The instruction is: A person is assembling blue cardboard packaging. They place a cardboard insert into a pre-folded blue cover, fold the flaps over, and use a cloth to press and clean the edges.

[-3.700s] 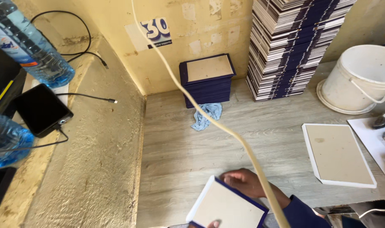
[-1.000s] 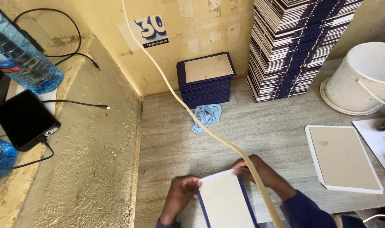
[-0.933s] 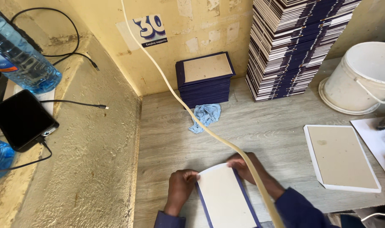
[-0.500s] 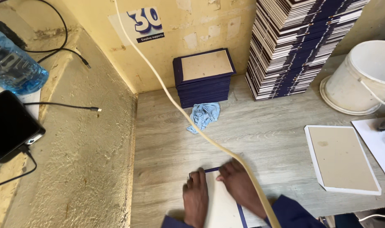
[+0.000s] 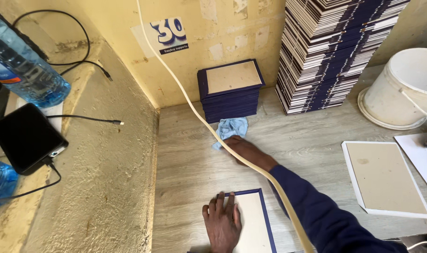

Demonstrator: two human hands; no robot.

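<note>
My left hand [image 5: 223, 226] lies flat, fingers spread, on a white board with a dark blue border [image 5: 251, 222] at the near edge of the wooden table. My right hand [image 5: 245, 149] reaches forward in a dark blue sleeve, and its fingers touch a crumpled light blue cloth [image 5: 230, 128]. Whether it grips the cloth I cannot tell. Just behind the cloth sits a short stack of blue-edged boards [image 5: 231, 90] against the yellow wall. A cream hose [image 5: 209, 126] runs diagonally across the view, passing over my right arm.
A tall stack of blue-and-white boards [image 5: 333, 51] stands at the back right beside a white bucket [image 5: 403, 89]. A tan board on white backing [image 5: 387, 178] lies at right. On the rough ledge to the left are a black phone [image 5: 26, 138] with cable and water bottles [image 5: 21, 61].
Half a second ago both hands pressed on the bordered board. My right hand has since left it and reached forward to the blue cloth; my left hand stays on the board.
</note>
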